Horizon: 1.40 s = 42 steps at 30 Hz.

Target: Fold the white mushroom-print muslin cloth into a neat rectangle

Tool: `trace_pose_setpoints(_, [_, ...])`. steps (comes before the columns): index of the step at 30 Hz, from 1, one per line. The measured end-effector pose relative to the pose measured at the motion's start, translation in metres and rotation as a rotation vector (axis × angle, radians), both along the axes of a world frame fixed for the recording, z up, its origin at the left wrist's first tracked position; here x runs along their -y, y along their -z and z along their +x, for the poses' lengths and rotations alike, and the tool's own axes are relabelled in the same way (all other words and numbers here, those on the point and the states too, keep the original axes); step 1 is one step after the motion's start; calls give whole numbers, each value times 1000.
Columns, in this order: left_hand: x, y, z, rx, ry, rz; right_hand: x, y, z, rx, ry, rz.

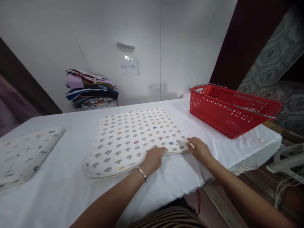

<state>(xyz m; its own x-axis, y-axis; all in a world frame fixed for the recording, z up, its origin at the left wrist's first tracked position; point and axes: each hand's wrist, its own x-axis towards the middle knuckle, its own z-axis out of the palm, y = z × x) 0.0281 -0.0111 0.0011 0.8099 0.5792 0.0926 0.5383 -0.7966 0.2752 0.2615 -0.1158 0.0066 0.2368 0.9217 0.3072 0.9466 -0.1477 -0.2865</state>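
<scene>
A folded white cloth (135, 136) printed with grey mushrooms, plus a few red, blue and yellow ones, lies flat on the white-covered table in front of me. Its layers show along the near edge, rounded at the left corner. My left hand (153, 160), with a silver bracelet at the wrist, rests on the middle of that near edge, its fingers laid on the fabric and partly hidden by the back of the hand. At the near right corner, my right hand (199, 149) pinches the cloth between thumb and fingers.
A second folded printed cloth (26, 155) lies at the left. Against the wall stands a pile of folded fabrics (92, 90), under a paper sign (129, 67) reading 45-50. A red plastic basket (220, 110) sits at the table's right end. A white stool (288, 161) is beyond it.
</scene>
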Motion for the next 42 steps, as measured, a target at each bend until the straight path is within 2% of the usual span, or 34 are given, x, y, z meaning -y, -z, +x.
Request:
trace_pose_setpoints(3, [-4,-3,3,-19,-75,-54,-3,2,-26,57,-326,52])
trace_pose_setpoints(4, [-5,-4,4,-19,-84,-63,-5,4,-35,79,-396,54])
trace_pose_setpoints(6, [-7,-7,6,-16,-83,-77,-10,8,-48,144,-451,60])
trace_pose_setpoints(10, [-11,-12,6,17,-92,-121,-20,16,-56,283,-458,53])
trace_pose_setpoints(18, [-17,-16,5,67,-85,-247,-29,25,-45,428,-489,89])
trace_pose_setpoints(21, [-11,-12,1,58,-42,-146,-29,25,-42,411,-522,104])
trace_pose_setpoints(26, [2,0,-6,57,82,190,-24,16,-42,381,-550,33])
trace_pose_setpoints(30, [5,14,-11,55,134,361,-18,15,-42,357,-547,9])
trace_pose_setpoints(34, [6,25,-14,49,163,410,-15,26,-42,325,-533,81])
trace_pose_setpoints(38, [8,30,-13,64,117,388,-20,37,-47,326,-545,216])
trace_pose_setpoints(42, [11,34,-10,69,54,367,-28,43,-57,341,-601,259])
